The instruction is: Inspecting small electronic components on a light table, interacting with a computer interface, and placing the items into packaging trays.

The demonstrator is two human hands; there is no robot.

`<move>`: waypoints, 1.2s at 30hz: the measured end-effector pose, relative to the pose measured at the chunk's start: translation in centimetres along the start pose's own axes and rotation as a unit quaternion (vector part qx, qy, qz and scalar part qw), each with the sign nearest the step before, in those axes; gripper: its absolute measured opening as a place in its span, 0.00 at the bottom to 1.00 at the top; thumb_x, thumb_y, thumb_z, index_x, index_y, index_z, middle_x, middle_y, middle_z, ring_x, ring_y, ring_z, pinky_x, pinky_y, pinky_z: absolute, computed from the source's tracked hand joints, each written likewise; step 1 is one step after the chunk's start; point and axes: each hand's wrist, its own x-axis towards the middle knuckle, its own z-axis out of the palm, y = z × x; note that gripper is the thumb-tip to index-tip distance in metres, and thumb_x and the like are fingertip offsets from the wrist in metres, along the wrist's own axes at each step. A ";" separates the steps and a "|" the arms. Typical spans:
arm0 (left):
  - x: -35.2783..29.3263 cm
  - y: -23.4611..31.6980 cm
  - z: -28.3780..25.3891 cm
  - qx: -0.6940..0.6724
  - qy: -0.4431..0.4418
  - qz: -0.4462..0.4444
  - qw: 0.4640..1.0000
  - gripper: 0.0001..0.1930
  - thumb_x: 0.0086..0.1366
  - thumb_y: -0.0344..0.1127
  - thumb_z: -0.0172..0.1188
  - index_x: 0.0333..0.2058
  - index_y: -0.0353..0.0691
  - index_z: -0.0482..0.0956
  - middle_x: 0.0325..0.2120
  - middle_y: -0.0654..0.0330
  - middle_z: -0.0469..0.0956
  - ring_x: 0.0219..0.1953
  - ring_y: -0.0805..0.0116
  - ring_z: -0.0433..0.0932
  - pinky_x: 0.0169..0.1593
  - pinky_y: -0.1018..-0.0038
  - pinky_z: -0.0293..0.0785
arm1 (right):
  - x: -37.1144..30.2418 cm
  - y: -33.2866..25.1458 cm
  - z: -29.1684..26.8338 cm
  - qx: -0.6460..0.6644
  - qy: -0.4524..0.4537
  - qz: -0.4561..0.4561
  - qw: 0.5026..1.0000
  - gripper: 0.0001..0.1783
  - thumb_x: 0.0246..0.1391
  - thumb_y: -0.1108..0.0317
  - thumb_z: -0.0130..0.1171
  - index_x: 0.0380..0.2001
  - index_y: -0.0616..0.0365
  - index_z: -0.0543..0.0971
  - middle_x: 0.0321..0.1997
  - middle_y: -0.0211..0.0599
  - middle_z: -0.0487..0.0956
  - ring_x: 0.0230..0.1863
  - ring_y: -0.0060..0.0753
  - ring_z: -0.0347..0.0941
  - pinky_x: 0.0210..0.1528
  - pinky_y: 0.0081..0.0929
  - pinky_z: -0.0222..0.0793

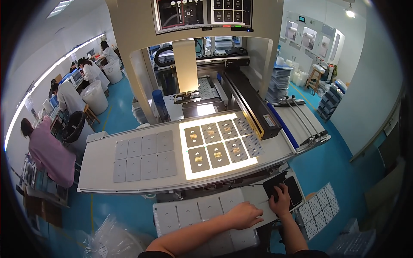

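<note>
My right hand [280, 200] rests over a dark computer mouse [281, 192], mostly covered by the fingers, on a black mouse pad [270, 186]. A black smartphone [294, 191] lies just right of it. My left hand [244, 216] hovers loosely over a stack of grey card sheets [187, 211], fingers partly bent and apart, holding nothing I can see. Beyond, on the machine's table [99, 165], one grey card sheet [145, 155] lies at the left. Beside it, another sheet [208, 157] with dark panels and orange patterns sits under bright projected light.
Over the table stands a beige machine frame [271, 64] with a screen [203, 16] and a black gantry arm [254, 103]. A patterned sheet [319, 210] hangs low at right. Clear plastic wrap [107, 238] lies lower left. Several people work along the left bench.
</note>
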 end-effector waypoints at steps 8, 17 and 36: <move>0.0 0.0 0.0 -0.024 0.016 0.018 0.999 0.18 0.79 0.52 0.61 0.44 0.42 0.84 0.31 0.52 0.85 0.40 0.46 0.86 0.54 0.53 0.78 | -0.3 0.4 0.1 0.001 -0.044 -0.010 0.999 0.24 0.52 0.74 0.70 0.55 0.59 0.83 0.65 0.60 0.77 0.62 0.68 0.80 0.62 0.52 0.80; 0.2 -0.3 0.8 -0.025 0.015 0.014 0.999 0.17 0.79 0.51 0.62 0.45 0.42 0.83 0.31 0.50 0.86 0.40 0.45 0.85 0.52 0.53 0.78 | -0.6 0.8 0.4 0.010 -0.012 0.003 1.000 0.22 0.54 0.71 0.71 0.54 0.59 0.83 0.66 0.63 0.76 0.65 0.72 0.77 0.63 0.56 0.79; 0.0 0.0 0.4 -0.036 0.034 0.028 0.998 0.17 0.80 0.49 0.60 0.42 0.40 0.82 0.30 0.50 0.85 0.39 0.43 0.85 0.56 0.51 0.77 | -0.9 0.9 0.5 0.037 -0.016 -0.007 0.999 0.22 0.53 0.73 0.70 0.53 0.61 0.83 0.65 0.63 0.75 0.64 0.71 0.77 0.64 0.55 0.79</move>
